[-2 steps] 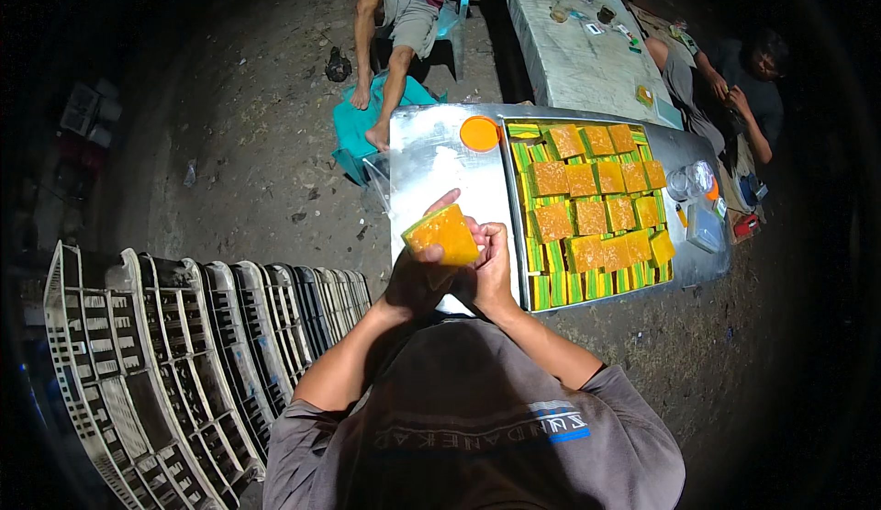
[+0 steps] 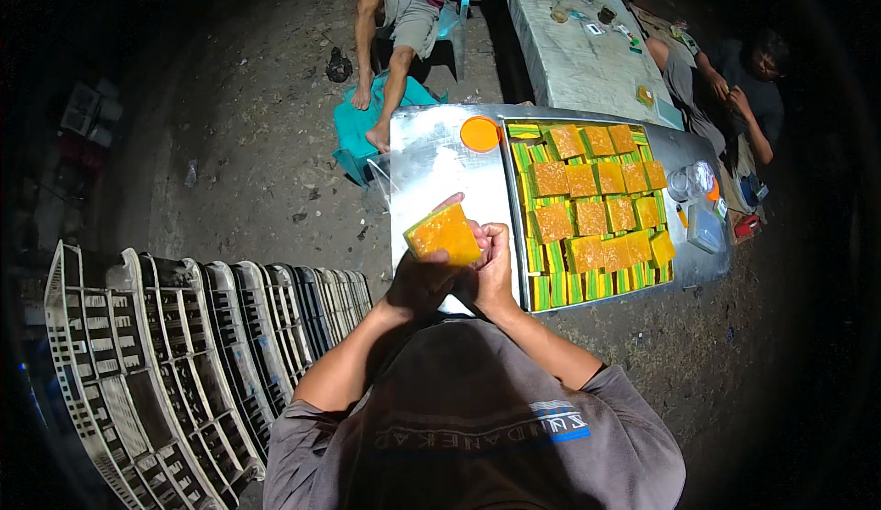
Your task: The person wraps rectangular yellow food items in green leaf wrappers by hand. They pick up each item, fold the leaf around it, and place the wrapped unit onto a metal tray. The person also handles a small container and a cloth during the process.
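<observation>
A square piece of layered cake (image 2: 448, 233), orange on top with a green edge, is held over the metal tabletop. My left hand (image 2: 418, 282) grips it from below and the left, thumb at its lower edge and fingertips showing beyond the far side. At the cake's right edge, the fingers of my right hand (image 2: 494, 267) are curled in against it; their tips are partly hidden. Just right of my hands lies a shallow metal tray (image 2: 519, 253) filled with green, yellow and brown cake strips. Several orange-topped cake squares (image 2: 590, 218) rest in rows on those strips.
A round orange lid (image 2: 480, 134) lies on the metal table (image 2: 431, 161). Clear containers (image 2: 705, 230) stand right of the tray. Stacked crates (image 2: 174, 354) are at my left. Two people sit beyond, by a long table (image 2: 587, 69).
The cake piece has tilted slightly and shifted a little to the right in my left hand, whose thumb has moved along the lower edge. My right hand is nearly still.
</observation>
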`<state>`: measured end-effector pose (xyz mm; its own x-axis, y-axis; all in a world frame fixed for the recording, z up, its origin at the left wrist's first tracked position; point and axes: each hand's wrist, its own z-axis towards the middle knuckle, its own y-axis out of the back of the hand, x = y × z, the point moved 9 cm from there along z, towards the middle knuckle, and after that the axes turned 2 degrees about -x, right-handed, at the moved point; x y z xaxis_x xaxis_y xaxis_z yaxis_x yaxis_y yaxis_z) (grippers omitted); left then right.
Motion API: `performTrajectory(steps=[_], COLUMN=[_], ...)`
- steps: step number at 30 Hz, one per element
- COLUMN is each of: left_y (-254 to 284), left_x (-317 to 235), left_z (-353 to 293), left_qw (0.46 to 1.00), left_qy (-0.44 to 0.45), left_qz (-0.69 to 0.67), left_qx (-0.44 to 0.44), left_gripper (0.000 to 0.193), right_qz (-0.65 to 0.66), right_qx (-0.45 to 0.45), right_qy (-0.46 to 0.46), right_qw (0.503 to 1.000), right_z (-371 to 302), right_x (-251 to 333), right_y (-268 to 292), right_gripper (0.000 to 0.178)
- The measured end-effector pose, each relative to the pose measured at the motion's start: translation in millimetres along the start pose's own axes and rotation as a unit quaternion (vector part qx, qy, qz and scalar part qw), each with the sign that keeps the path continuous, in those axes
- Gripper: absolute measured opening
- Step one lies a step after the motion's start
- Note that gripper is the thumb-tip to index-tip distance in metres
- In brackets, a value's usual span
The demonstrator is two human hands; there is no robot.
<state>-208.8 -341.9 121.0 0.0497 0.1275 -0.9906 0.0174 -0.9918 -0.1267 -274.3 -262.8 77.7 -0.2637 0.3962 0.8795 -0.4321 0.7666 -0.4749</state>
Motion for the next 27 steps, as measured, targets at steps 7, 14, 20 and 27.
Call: performTrajectory(steps=[7, 14, 20, 27], left_y=[8.0, -18.0, -14.4, 35.5], left_x=[-39.9, -17.1, -19.0, 93.7], left_z=[26.5, 17.6, 21.0, -13.9], left_qw=[0.884, 0.902, 0.869, 0.885], left_qy=[0.000, 0.047, 0.022, 0.066], left_qz=[-0.462, -0.416, -0.458, -0.333], left_qx=[-0.074, -0.101, -0.185, -0.319], left_gripper=[0.084, 0.063, 0.074, 0.066], right_qz=[-0.242, -0.310, -0.244, -0.337], right_qx=[0.088, 0.028, 0.020, 0.154], right_qy=[0.145, 0.172, 0.153, 0.113], right_qw=[0.955, 0.935, 0.957, 0.922], right_z=[-9.0, 9.5, 14.4, -7.6], right_x=[37.4, 72.7, 45.5, 35.6], right_y=[-3.7, -15.4, -7.2, -18.4], right_gripper=[0.068, 0.076, 0.072, 0.021])
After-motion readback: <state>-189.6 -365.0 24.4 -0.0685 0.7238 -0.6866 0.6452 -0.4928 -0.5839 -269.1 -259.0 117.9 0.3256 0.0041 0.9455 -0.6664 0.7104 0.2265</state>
